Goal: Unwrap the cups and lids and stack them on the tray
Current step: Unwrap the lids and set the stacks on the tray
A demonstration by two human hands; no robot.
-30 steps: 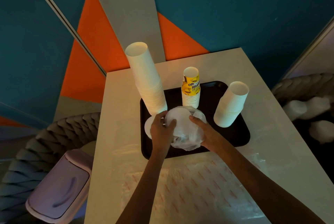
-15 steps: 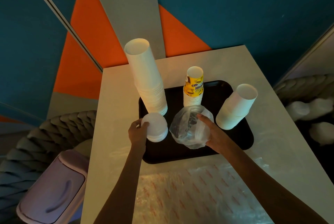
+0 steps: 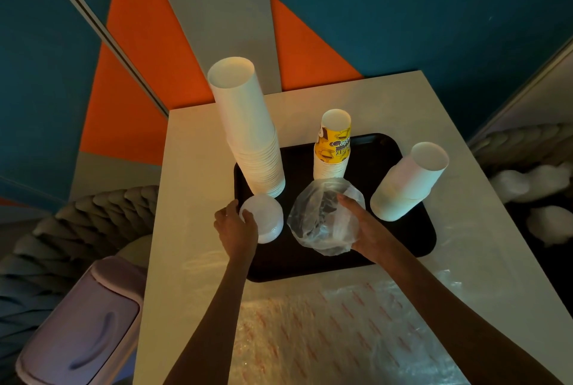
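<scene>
Lids unwrapped. A second ago both my hands were closed together on one wrapped bundle at the front of the tray [image 3: 400, 238]; now they have parted and the bundle is in two. My left hand [image 3: 235, 229] curls its fingers round the bare white lids [image 3: 266, 218], which sit at the tray's front-left corner, just beside the foot of the tall cups [image 3: 248, 136]; whether the lids rest fully on the tray I cannot tell. My right hand [image 3: 370, 229] grips the crumpled bag [image 3: 319, 217] over the tray's middle; the dark tray shows through it, so it looks empty. By my reading the unwrapping of the lids is done. What is left is to let go of them as a steady stack and to take the bag off the tray, perhaps to the bin [image 3: 77, 328].
</scene>
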